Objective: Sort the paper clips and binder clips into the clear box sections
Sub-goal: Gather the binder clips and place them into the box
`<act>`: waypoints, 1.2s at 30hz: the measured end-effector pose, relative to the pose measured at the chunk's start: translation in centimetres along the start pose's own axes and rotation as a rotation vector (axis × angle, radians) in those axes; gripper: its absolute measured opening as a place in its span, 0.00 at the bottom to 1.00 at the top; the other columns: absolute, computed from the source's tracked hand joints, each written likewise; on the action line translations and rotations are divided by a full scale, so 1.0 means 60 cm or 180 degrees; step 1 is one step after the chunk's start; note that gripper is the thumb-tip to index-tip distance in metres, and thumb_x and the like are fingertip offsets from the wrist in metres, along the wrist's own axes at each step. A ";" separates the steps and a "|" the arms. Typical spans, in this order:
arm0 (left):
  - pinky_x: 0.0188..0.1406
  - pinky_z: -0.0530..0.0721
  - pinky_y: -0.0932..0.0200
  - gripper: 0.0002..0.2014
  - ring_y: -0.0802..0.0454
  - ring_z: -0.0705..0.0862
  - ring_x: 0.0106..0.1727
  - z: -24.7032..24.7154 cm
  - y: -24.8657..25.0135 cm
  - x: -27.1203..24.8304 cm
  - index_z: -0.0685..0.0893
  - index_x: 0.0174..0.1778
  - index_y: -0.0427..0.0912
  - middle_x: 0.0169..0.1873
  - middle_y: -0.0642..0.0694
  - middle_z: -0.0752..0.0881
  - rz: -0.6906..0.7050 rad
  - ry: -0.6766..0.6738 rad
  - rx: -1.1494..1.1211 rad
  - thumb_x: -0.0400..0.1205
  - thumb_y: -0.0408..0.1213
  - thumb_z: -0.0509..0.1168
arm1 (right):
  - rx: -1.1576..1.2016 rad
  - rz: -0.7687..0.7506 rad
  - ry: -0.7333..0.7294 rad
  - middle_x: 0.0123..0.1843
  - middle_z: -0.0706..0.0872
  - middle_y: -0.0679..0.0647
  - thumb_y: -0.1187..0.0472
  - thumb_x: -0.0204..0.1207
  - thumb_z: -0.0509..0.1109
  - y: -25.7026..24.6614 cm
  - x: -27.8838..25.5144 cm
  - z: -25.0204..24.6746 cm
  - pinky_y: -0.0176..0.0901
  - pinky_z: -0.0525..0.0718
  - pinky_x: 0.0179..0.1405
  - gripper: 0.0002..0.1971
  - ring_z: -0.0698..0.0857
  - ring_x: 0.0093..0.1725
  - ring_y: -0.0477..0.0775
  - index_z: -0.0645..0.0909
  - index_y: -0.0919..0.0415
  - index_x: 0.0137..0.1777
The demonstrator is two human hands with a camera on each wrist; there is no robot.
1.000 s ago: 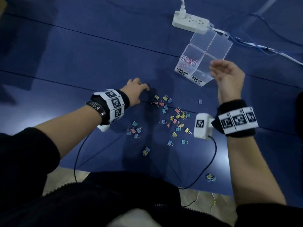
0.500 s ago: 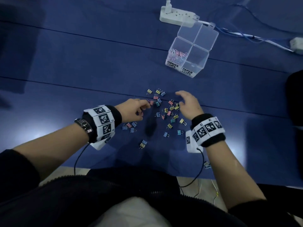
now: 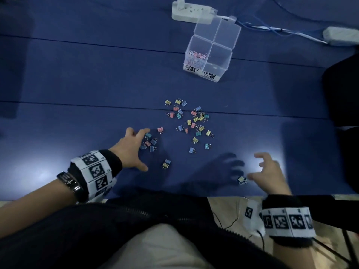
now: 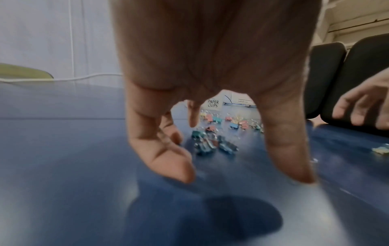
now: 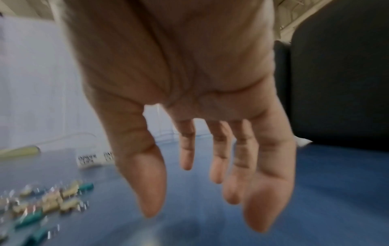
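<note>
The clear four-section box (image 3: 223, 45) stands at the back, its near sections labelled BINDER CLIPS and PAPER CLIPS. Pink paper clips (image 3: 196, 56) fill the section above the BINDER CLIPS label. Several coloured binder clips (image 3: 194, 121) lie scattered mid-table. My left hand (image 3: 141, 150) is spread open, fingertips down around a small group of clips (image 3: 149, 142), also visible between its fingers in the left wrist view (image 4: 210, 143). My right hand (image 3: 256, 167) hovers open near the front edge, beside a stray yellow and blue clip pair (image 3: 242, 179). Another pair (image 3: 166, 164) lies by my left thumb.
A white power strip (image 3: 192, 12) with cables lies behind the box, and an adapter (image 3: 340, 35) sits at the far right. A dark chair (image 3: 342, 90) borders the blue table (image 3: 77, 84) on the right. The table's front edge runs just below my hands.
My right hand has drawn back from the main pile to the front right, beside the stray pair. My left hand has spread its fingers over the small clip group.
</note>
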State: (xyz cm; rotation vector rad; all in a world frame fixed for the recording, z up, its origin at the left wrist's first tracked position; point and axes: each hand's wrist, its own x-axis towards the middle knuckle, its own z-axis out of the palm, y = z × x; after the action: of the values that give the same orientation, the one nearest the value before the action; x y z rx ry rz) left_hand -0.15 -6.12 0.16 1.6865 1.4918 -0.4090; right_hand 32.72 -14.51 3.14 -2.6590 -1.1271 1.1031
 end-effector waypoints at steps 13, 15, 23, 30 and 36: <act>0.68 0.77 0.49 0.50 0.41 0.72 0.68 0.055 0.054 0.014 0.61 0.76 0.49 0.66 0.41 0.62 0.0302 0.0189 -0.0017 0.61 0.43 0.82 | 0.0491 -0.0598 0.0357 0.57 0.73 0.65 0.77 0.68 0.67 -0.049 0.020 0.123 0.46 0.74 0.64 0.14 0.81 0.54 0.67 0.79 0.69 0.54; 0.65 0.79 0.51 0.40 0.42 0.74 0.64 0.053 0.065 0.022 0.66 0.72 0.46 0.66 0.41 0.63 0.0338 0.0216 -0.0051 0.66 0.38 0.79 | 0.0714 -0.0811 0.0284 0.55 0.72 0.61 0.77 0.68 0.69 -0.077 0.028 0.131 0.42 0.78 0.60 0.13 0.82 0.47 0.61 0.80 0.68 0.53; 0.64 0.78 0.51 0.27 0.41 0.75 0.63 0.017 0.097 0.057 0.71 0.69 0.43 0.66 0.39 0.68 0.0446 0.0851 -0.0244 0.75 0.33 0.71 | 0.1322 -0.1247 0.0240 0.56 0.74 0.53 0.79 0.69 0.66 -0.098 0.042 0.111 0.19 0.77 0.32 0.24 0.76 0.37 0.49 0.75 0.58 0.63; 0.67 0.75 0.50 0.37 0.45 0.65 0.66 0.042 0.094 0.035 0.65 0.75 0.54 0.67 0.43 0.65 0.0820 0.0890 0.0717 0.71 0.52 0.73 | 0.0621 -0.1027 -0.0144 0.54 0.72 0.52 0.72 0.69 0.72 -0.063 0.025 0.116 0.36 0.73 0.47 0.20 0.75 0.42 0.50 0.76 0.60 0.60; 0.68 0.70 0.48 0.26 0.43 0.67 0.68 0.070 0.145 0.060 0.66 0.77 0.55 0.69 0.43 0.67 0.1593 0.0560 0.1545 0.81 0.47 0.60 | 0.0605 -0.1490 -0.0081 0.52 0.73 0.53 0.77 0.68 0.67 -0.111 0.044 0.136 0.26 0.70 0.42 0.20 0.75 0.42 0.51 0.78 0.61 0.59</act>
State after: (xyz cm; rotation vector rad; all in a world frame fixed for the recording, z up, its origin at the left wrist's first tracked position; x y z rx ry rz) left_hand 9.97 -6.45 -1.76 2.4536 1.0756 -0.3715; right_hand 24.80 -9.69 -2.50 -2.0911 -1.4632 1.0850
